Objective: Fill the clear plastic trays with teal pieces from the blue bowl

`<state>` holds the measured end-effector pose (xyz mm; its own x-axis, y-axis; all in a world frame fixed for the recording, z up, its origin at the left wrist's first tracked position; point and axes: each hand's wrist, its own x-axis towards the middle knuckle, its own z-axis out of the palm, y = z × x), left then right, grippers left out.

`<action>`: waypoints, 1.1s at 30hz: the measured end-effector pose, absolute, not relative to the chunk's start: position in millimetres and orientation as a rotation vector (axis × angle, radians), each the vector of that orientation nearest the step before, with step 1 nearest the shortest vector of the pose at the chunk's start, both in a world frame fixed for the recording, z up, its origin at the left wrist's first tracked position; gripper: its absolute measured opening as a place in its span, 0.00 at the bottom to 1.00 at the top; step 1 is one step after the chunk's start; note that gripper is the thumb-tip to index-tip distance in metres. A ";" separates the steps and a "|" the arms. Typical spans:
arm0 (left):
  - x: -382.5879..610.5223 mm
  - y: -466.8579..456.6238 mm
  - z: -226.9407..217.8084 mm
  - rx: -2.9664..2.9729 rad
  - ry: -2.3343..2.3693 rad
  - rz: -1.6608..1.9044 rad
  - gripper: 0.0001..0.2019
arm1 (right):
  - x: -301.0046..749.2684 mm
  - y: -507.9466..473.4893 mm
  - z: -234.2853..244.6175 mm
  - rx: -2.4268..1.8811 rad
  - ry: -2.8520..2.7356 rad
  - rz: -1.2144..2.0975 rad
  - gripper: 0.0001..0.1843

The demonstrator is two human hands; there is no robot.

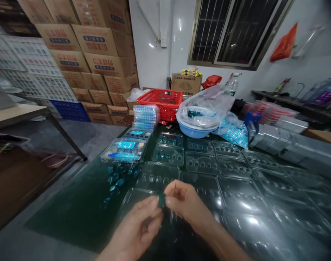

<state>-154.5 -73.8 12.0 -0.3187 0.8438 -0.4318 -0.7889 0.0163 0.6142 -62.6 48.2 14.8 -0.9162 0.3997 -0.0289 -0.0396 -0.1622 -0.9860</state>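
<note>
Between the fingertips of both hands is a small dark teal piece [161, 200], its exact kind too blurred to make out. My left hand [139, 223] pinches it from the left, and my right hand [185, 203] pinches it from the right. Below and around them lie clear plastic trays [200, 163] with small moulded hollows. Several similar loose teal pieces [119, 181] are scattered on the dark green table [73, 214], left of the trays. Two trays toward the back, one of them a clear tray [165, 154], hold teal pieces in their hollows.
Filled clear packs [126, 148] are piled at the left, with a taller stack [145, 116] behind. A red basket [162, 103], a blue basin [196, 131] under plastic and a bag of blue-white packets [233, 132] stand at the back. Cartons [100, 65] rise beyond.
</note>
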 end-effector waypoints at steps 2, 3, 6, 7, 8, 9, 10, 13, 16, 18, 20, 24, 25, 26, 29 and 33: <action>-154.1 -70.4 12.8 0.101 0.931 1.657 0.10 | -59.9 47.1 22.0 -0.381 -1.939 1.949 0.06; -154.0 -68.4 13.1 0.101 0.927 1.673 0.10 | -58.4 45.9 25.0 -0.356 -2.006 1.837 0.08; -153.2 -62.2 13.4 0.119 0.934 1.706 0.11 | -54.5 41.7 28.9 -0.289 -2.219 1.472 0.11; -152.6 -60.4 13.1 0.130 0.935 1.713 0.11 | -53.6 40.3 28.8 -0.288 -2.266 1.371 0.10; -152.0 -58.7 12.6 0.135 0.938 1.718 0.11 | -52.8 39.2 28.3 -0.295 -2.296 1.290 0.09; -151.3 -57.4 12.1 0.136 0.945 1.720 0.11 | -52.0 38.3 27.6 -0.308 -2.319 1.227 0.07; -150.7 -56.4 11.5 0.138 0.957 1.718 0.11 | -51.1 38.1 26.9 -0.320 -2.336 1.180 0.06; -151.4 -55.7 10.7 0.142 0.993 1.682 0.11 | -48.4 44.6 25.0 -0.338 -2.385 1.092 0.04; -157.5 -57.9 13.7 0.091 1.020 1.662 0.08 | -53.9 69.8 19.8 -0.419 -2.385 0.997 0.06; -163.9 -60.7 18.0 0.049 1.037 1.697 0.10 | -67.3 96.0 13.5 -0.539 -2.393 0.815 0.10; -170.3 -64.3 23.5 0.010 1.058 1.748 0.12 | -87.4 123.2 5.8 -0.670 -2.455 0.561 0.12; -178.6 -72.6 32.5 0.039 1.116 1.802 0.13 | -128.0 158.8 -9.1 -0.748 -2.529 0.368 0.12; -180.0 -74.6 33.5 0.075 1.140 1.810 0.14 | -134.8 162.7 -12.2 -0.753 -2.551 0.337 0.12; -181.4 -76.5 33.8 0.110 1.172 1.814 0.15 | -140.0 165.2 -14.9 -0.756 -2.575 0.305 0.12; -187.3 -80.7 31.1 0.190 1.300 1.787 0.15 | -147.4 167.5 -20.0 -0.753 -2.657 0.223 0.12; -197.0 -82.1 26.4 0.222 1.377 1.747 0.14 | -150.8 167.0 -20.3 -0.748 -2.766 0.124 0.11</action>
